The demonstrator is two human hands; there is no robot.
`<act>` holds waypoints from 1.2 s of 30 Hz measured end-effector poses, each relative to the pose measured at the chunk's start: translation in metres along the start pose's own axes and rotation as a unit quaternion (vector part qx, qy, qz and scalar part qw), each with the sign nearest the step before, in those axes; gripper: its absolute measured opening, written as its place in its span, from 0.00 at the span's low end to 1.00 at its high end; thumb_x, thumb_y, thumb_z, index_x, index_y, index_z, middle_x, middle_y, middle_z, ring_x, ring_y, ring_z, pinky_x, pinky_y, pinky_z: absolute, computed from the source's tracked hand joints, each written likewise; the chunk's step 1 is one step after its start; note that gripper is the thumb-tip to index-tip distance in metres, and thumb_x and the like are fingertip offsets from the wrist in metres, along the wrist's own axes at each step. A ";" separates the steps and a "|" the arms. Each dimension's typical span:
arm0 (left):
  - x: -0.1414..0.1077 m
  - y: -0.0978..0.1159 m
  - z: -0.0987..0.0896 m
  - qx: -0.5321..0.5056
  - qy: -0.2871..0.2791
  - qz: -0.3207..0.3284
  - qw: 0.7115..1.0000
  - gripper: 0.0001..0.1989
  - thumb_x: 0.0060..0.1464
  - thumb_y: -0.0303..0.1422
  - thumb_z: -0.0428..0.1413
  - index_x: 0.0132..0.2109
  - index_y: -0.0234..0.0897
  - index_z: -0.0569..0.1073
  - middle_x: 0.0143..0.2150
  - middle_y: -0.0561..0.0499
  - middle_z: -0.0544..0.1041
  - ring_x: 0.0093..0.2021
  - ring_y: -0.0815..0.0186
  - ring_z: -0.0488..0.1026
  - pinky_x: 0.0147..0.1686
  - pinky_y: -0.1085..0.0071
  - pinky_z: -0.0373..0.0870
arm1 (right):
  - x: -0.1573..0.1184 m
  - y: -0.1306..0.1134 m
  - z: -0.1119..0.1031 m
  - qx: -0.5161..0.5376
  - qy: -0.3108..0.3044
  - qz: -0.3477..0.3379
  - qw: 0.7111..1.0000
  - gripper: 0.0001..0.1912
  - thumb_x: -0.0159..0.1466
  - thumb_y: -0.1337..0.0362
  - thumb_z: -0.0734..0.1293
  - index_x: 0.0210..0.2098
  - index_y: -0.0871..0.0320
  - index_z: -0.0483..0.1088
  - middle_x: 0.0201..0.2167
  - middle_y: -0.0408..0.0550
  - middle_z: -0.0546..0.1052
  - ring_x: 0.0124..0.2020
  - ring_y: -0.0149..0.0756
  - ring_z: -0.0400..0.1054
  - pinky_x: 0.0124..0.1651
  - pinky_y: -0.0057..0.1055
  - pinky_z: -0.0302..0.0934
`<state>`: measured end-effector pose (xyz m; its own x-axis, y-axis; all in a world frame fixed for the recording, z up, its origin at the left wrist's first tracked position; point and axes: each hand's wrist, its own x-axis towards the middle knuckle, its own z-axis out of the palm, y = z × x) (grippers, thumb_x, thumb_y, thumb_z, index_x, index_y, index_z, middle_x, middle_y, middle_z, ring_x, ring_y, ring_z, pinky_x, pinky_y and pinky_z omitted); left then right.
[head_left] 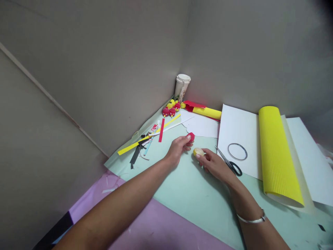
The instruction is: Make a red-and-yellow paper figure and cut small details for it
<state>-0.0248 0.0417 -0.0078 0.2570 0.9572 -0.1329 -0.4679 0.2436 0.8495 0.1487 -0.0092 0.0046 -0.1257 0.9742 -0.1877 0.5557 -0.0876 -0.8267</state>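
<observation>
Between the fingers of my left hand (179,149) is a small red round piece (191,137), held just above the pale green mat. My right hand (212,162) pinches a small yellow round piece (198,152) with a pale face turned upward. The two pieces are close together but apart. Just beyond my right hand lie scissors (230,162) with black handles, partly hidden by the wrist. Several small red and yellow balls (171,108) sit in a cluster near the far corner.
A white lidded cup (182,86) stands in the corner between grey walls. Yellow strips (130,147), a red strip (161,130) and black scraps lie at left. At right are a yellow corrugated roll (277,156), white sheets (241,121) and a thin tape ring (237,151).
</observation>
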 end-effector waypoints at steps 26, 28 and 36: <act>-0.003 0.001 0.002 0.081 -0.028 -0.010 0.996 0.21 0.49 0.45 0.63 0.41 0.33 0.75 0.41 0.43 0.77 0.39 0.61 0.74 0.41 0.65 0.67 | 0.001 0.008 -0.006 -0.179 0.097 -0.113 0.972 0.15 0.61 0.54 0.67 0.46 0.52 0.73 0.44 0.51 0.73 0.31 0.37 0.71 0.39 0.38 0.67; -0.003 0.001 0.002 0.083 -0.028 -0.012 0.996 0.20 0.49 0.45 0.64 0.41 0.33 0.75 0.41 0.43 0.76 0.39 0.62 0.74 0.41 0.65 0.67 | 0.002 0.008 -0.007 -0.178 0.086 -0.112 0.974 0.12 0.61 0.54 0.67 0.42 0.51 0.74 0.44 0.50 0.73 0.31 0.36 0.71 0.38 0.38 0.67; -0.007 0.005 0.006 0.099 -0.025 -0.008 0.995 0.17 0.51 0.43 0.62 0.40 0.33 0.75 0.40 0.44 0.76 0.38 0.63 0.73 0.41 0.65 0.67 | 0.000 0.006 -0.009 -0.224 0.067 -0.124 0.964 0.11 0.63 0.55 0.66 0.41 0.47 0.79 0.46 0.50 0.74 0.34 0.40 0.72 0.39 0.39 0.66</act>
<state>-0.0236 0.0349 0.0002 0.3078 0.9430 -0.1266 -0.2885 0.2192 0.9321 0.1589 -0.0078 0.0045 -0.2099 0.9743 0.0818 0.8256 0.2214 -0.5191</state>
